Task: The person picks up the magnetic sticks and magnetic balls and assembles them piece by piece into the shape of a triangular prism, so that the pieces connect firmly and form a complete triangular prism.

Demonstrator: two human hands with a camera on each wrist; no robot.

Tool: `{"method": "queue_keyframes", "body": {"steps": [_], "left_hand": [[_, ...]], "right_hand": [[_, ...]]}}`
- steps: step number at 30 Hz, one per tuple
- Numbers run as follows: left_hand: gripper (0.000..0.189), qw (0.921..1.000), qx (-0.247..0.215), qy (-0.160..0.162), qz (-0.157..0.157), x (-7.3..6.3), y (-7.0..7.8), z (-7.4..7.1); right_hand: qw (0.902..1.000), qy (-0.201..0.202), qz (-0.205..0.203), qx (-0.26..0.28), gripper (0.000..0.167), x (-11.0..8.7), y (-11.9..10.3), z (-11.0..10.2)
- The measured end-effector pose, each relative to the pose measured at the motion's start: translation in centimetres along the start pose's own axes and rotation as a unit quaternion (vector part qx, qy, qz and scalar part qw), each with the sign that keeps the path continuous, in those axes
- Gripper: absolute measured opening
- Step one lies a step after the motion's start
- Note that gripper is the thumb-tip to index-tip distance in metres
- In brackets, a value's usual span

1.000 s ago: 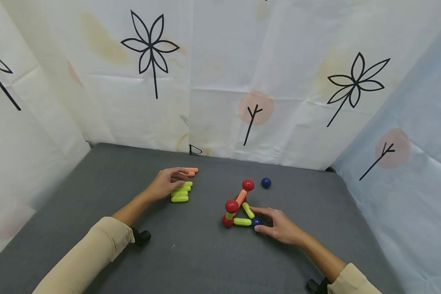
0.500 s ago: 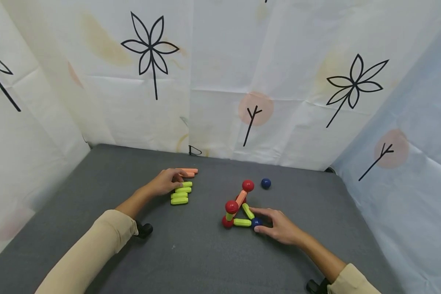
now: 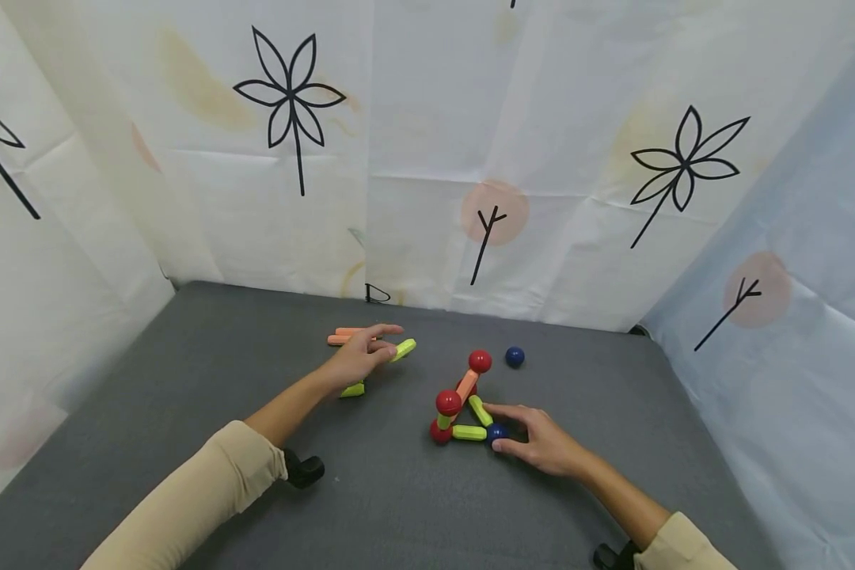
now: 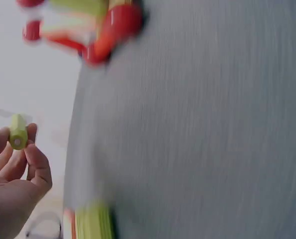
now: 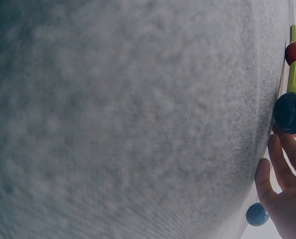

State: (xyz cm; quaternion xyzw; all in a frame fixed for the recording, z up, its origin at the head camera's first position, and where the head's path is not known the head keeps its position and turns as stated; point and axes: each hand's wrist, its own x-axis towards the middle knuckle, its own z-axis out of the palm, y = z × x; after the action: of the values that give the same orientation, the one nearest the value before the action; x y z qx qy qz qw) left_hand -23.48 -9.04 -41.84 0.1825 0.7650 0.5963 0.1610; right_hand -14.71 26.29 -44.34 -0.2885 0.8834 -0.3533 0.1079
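My left hand (image 3: 356,360) pinches a yellow-green rod (image 3: 404,348) between thumb and fingers, above the table; in the left wrist view the rod (image 4: 18,134) shows end-on. My right hand (image 3: 541,442) holds a blue ball (image 3: 496,432) at the corner of a ball-and-rod structure, thumb on one side and fingers on the other. Two yellow-green rods (image 3: 469,433) join this ball to red balls (image 3: 441,431). Another red ball (image 3: 448,402) sits raised at the front, and an orange rod (image 3: 467,385) leads toward a raised red ball (image 3: 480,361) behind.
A loose blue ball (image 3: 515,357) lies behind the structure. Orange rods (image 3: 342,340) and yellow-green rods (image 3: 353,390) lie on the grey table (image 3: 385,491) near my left hand, which partly hides them. White printed cloth (image 3: 420,142) surrounds the table at the back and sides.
My left hand has picked up a yellow-green rod from the row and moved right with it, toward the structure. My right hand and the structure have stayed in place.
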Motion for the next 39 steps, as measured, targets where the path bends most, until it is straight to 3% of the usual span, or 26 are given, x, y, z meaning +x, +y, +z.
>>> {"method": "queue_keyframes", "body": {"steps": [3, 6, 15, 24, 39], "left_hand": [[0.051, 0.9979, -0.055, -0.026, -0.02, -0.1, 1.0, 2.0], [0.052, 0.9949, -0.083, -0.057, -0.012, 0.0, 1.8, 3.5], [0.044, 0.9892, -0.084, -0.12, -0.005, 1.2, 3.3, 6.2], [0.036, 0.99, -0.069, -0.107, -0.062, 2.0, 3.9, 6.8], [0.046, 0.9904, -0.068, -0.099, -0.069, 2.3, 4.1, 6.7]], "right_hand": [[1.0, 0.0, 0.0, 0.0, 0.057, 0.0, 0.0, 0.0], [1.0, -0.001, 0.001, 0.001, 0.057, 0.0, 0.0, 0.0], [1.0, -0.003, 0.001, 0.0, 0.055, 0.0, 0.0, 0.0], [1.0, -0.007, 0.005, 0.005, 0.055, 0.0, -0.1, 0.0], [1.0, -0.002, 0.003, -0.001, 0.055, 0.1, -0.3, -0.1]]}}
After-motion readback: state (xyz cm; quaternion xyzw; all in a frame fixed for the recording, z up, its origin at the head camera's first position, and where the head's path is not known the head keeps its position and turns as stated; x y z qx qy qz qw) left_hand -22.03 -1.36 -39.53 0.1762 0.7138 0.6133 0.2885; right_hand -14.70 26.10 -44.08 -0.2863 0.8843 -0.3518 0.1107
